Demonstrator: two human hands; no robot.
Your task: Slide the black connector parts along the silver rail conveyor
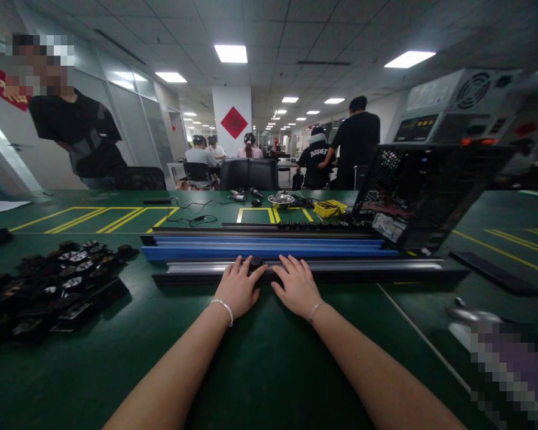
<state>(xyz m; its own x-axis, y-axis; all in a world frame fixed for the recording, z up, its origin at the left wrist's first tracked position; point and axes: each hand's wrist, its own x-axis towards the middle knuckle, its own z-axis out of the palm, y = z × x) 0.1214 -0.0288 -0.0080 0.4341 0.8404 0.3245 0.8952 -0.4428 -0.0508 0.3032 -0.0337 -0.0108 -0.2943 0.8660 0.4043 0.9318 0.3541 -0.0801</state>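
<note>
A long black rail with a silver channel [363, 272] lies crosswise on the green table in front of me. My left hand [240, 288] rests on its middle, fingers stretched forward over the far edge. Beside it my right hand [298, 286] lies on the same rail, fingers spread. Both thumbs are on the near side, and the index fingers point toward each other. Between the hands a small black part [257, 261] sits in the channel, partly covered by my left fingers. Just behind lies a long blue rail [273, 249].
Many small black parts [72, 280] are heaped at left. Behind the rails stand a metal bowl [281, 200] and a yellow basket [330, 208]. An open computer case [412, 191] with a power supply [461, 101] on top rises at right. A person [74, 128] stands far left.
</note>
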